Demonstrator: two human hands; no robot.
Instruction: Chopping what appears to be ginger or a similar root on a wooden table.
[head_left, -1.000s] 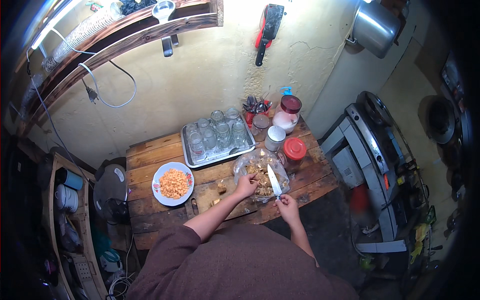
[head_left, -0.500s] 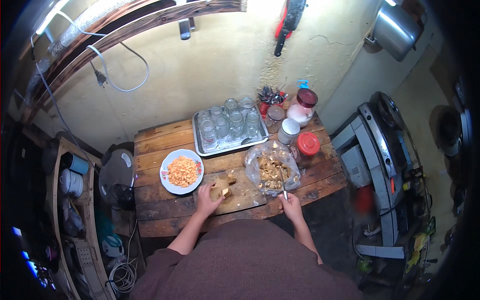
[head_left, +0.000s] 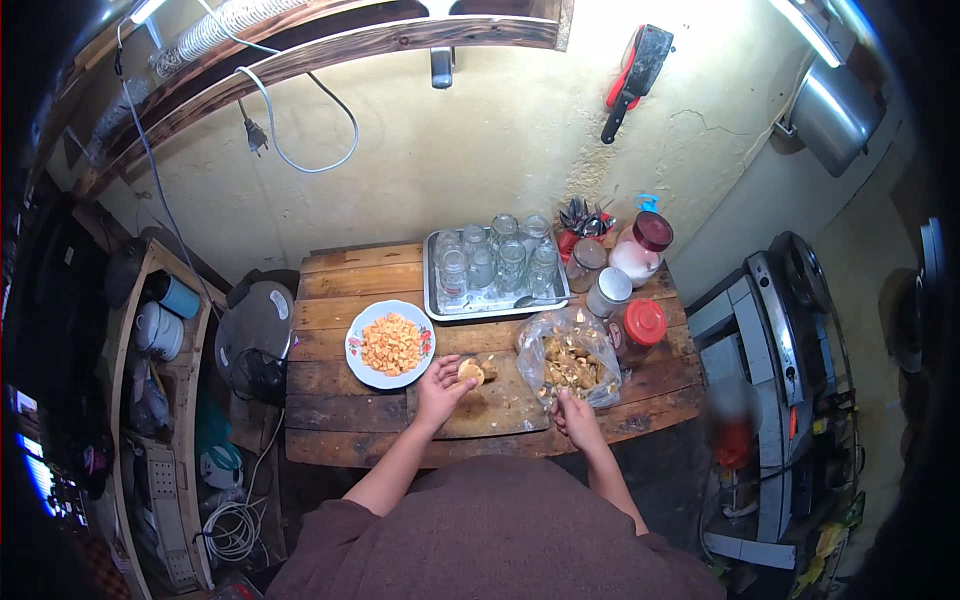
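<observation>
A pale round piece (head_left: 470, 372) sits in the fingers of the left hand (head_left: 440, 388), over the cutting board (head_left: 490, 405) near the tabletop's (head_left: 330, 415) near edge. The right hand (head_left: 572, 412) is clenched on something at the board's right end; what it grips is too small to tell. Just beyond it lies a clear bag (head_left: 570, 355) of brown pieces. Left of the board stands a plate (head_left: 390, 344) of orange cubes. Farther off, a tray (head_left: 495, 268) carries glass jars, with red-lidded jars (head_left: 642, 325) to its right.

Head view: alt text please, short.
Seen from above, a person's left hand holds a small tan food piece over a wooden table, beside a plate of orange chunks. The right hand rests by a clear bag of brown pieces.
</observation>
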